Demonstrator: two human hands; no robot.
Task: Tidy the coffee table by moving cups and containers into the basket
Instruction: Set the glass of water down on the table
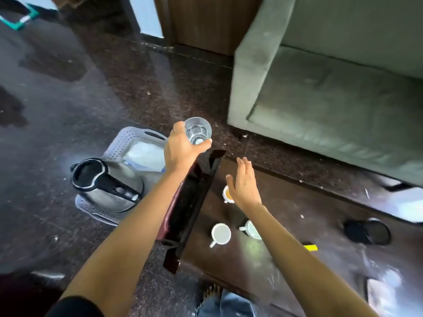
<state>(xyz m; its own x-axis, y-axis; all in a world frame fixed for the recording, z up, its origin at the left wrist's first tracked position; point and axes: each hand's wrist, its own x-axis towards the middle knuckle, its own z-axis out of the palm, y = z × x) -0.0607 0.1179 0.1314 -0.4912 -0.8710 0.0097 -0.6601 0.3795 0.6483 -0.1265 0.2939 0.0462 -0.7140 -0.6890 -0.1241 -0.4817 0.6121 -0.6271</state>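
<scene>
My left hand (180, 149) grips a clear drinking glass (198, 131), held in the air over the floor between the basket and the table's far corner. The grey perforated basket (124, 139) stands on the floor to the left; a steel kettle with a black lid (103, 181) and a clear plastic bag lie in it. My right hand (243, 183) hovers open, fingers together, over the dark wooden coffee table (286, 213). Under it is a cup with brown liquid (227, 194). Two white cups (220, 233) (251, 228) stand nearer me.
A dark red-black tray (190, 202) leans along the table's left edge. A black round lid or container (366, 232), a yellow item (310, 247) and a clear container (380, 291) lie on the table's right side. A grey-green sofa (332, 88) stands behind.
</scene>
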